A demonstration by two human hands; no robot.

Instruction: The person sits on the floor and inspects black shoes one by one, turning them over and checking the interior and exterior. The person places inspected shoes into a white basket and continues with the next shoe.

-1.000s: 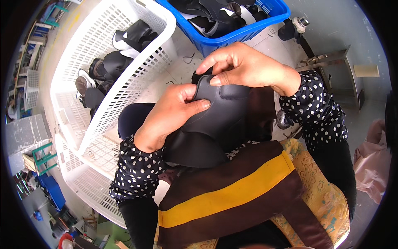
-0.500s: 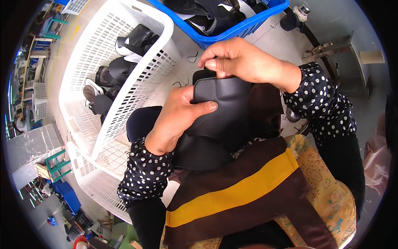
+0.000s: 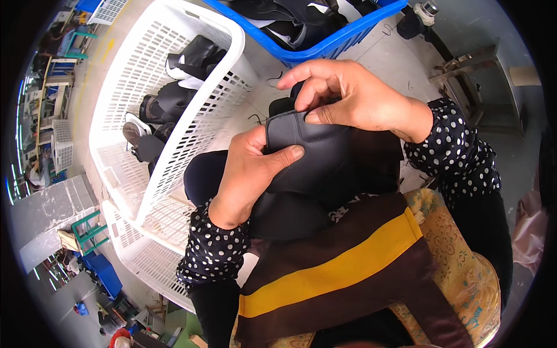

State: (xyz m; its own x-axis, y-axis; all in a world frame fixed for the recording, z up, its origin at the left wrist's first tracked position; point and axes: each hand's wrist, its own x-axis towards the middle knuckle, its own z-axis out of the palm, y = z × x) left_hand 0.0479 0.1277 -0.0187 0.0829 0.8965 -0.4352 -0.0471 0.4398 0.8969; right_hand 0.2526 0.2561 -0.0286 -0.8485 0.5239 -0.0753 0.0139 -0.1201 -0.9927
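Observation:
A black shoe upper [image 3: 316, 162] with stitched seams rests above my lap, its top edge raised. My left hand [image 3: 249, 174] grips its left side, thumb lying flat on the smooth outer face and the other fingers hidden behind. At the top edge, near a stitched panel, my right hand [image 3: 354, 95] pinches the upper between thumb and bent finger, while its index finger points out to the left. Across my lap lies dark brown cloth with a yellow band [image 3: 331, 264].
To the left stands a white perforated basket [image 3: 226, 64] with several black shoe pieces [image 3: 168, 101] in it. A blue crate [image 3: 325, 53] of similar pieces is at the far side. Patterned yellow fabric [image 3: 458, 261] lies by my right leg. Metal equipment [image 3: 470, 75] stands at the right.
My right hand has come down onto the upper's top edge, and its thumb now presses the outer face. The left hand keeps its hold.

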